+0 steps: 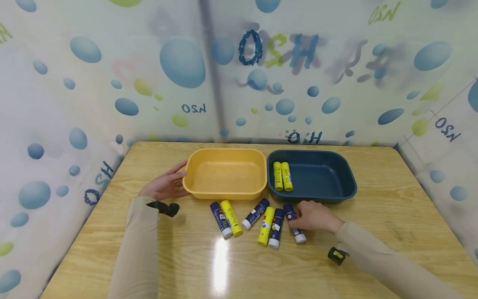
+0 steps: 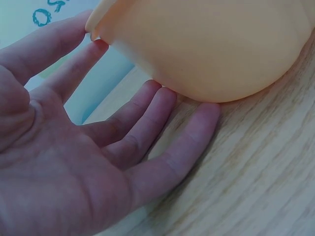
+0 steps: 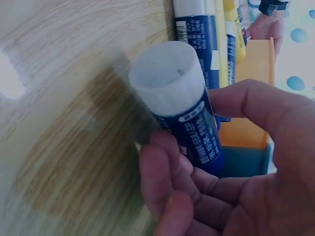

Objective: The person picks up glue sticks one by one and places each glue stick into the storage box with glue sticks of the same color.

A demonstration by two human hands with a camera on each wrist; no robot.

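My right hand (image 1: 313, 216) grips a dark blue glue stick (image 1: 294, 223) with a white end, thumb on one side and curled fingers on the other. In the right wrist view this glue stick (image 3: 189, 118) is tilted, its white end towards the camera. My left hand (image 1: 166, 182) rests against the left side of the orange tray (image 1: 224, 196). In the left wrist view the fingertips (image 2: 209, 110) of its fairly straight fingers touch the tray's wall and rim. Left of the held stick lie a blue glue stick (image 1: 276, 227) and a yellow glue stick (image 1: 265, 226), side by side.
Further left lie another blue glue stick (image 1: 255, 213), then a yellow one (image 1: 231, 218) beside a blue one (image 1: 220, 220). A dark blue tray (image 1: 321, 195), right of the orange tray, holds two yellow glue sticks (image 1: 282, 176). A patterned curtain (image 1: 239, 83) hangs behind the wooden table (image 1: 392, 207).
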